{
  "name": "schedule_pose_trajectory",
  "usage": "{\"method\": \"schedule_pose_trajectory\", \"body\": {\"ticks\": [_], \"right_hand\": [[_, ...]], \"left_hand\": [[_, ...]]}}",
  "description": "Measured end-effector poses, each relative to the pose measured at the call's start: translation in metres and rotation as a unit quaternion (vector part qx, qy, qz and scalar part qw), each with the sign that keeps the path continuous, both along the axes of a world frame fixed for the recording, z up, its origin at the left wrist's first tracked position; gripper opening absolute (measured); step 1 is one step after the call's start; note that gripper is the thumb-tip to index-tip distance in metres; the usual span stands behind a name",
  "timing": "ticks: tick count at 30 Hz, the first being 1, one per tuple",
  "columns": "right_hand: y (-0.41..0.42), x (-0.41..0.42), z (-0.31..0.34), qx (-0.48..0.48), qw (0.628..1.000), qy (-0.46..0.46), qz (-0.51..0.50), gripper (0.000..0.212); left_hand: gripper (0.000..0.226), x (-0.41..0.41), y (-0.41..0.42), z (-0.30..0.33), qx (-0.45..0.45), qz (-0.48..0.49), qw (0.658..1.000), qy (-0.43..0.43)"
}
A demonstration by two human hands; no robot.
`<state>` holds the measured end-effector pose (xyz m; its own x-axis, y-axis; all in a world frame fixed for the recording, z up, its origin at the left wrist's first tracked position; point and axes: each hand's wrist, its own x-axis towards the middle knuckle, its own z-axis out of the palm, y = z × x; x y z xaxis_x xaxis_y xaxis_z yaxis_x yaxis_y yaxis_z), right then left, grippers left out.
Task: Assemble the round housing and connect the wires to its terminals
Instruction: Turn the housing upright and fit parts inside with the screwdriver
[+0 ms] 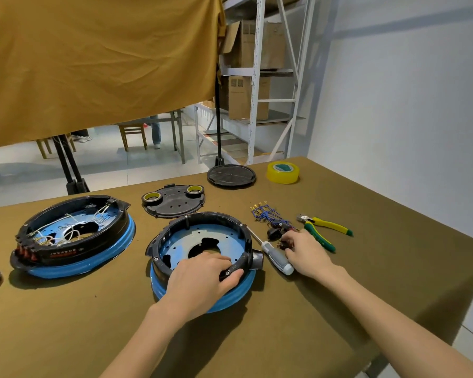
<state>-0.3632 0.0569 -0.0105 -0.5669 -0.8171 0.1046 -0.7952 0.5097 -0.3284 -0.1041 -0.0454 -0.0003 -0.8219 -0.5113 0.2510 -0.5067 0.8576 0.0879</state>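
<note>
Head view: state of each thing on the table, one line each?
Near housing: open, no wires inside.
Far housing: open, wired.
Left hand: gripping near housing's rim.
Right hand: fingers on small black parts.
Screwdriver: lying flat.
Pliers: lying unused.
Blue wires: loose, unconnected.

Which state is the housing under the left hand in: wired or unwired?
Unwired: the housing under the left hand shows a bare blue floor; the wires lie beside it.
</note>
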Motion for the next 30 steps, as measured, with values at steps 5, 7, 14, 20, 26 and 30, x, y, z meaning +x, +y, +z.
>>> {"method": "schedule_pose_trajectory", "body": {"ticks": [5, 7, 14, 20, 26, 30], "right_hand": [[-0.004, -0.004, -0.003, -0.046, 0.999, -0.006, 0.005, 0.025], [-0.003, -0.002, -0.005, -0.063, 0.998, -0.008, 0.01, 0.024], [0.007, 0.014, 0.012, -0.257, 0.964, -0.055, 0.032, 0.038], [0.01, 0.057, 0.015, -0.25, 0.951, -0.097, 0.15, 0.034], [0.005, 0.032, 0.001, -0.249, 0.967, -0.06, -0.01, 0.031], [0.0, 0.012, -0.008, -0.138, 0.989, -0.038, -0.045, 0.039]], "left_hand": [[0.072, -0.004, 0.001, 0.0, -0.01, 0.008, 1.0, 0.01], [0.069, -0.003, 0.003, 0.001, -0.008, 0.009, 1.0, 0.011], [0.047, 0.005, 0.002, 0.001, -0.019, -0.032, 0.999, 0.021], [0.044, 0.006, 0.002, 0.004, -0.034, -0.036, 0.998, 0.031], [0.05, 0.006, 0.001, 0.003, -0.035, -0.023, 0.998, 0.038], [0.049, 0.004, 0.002, 0.002, -0.033, -0.018, 0.999, 0.04]]}}
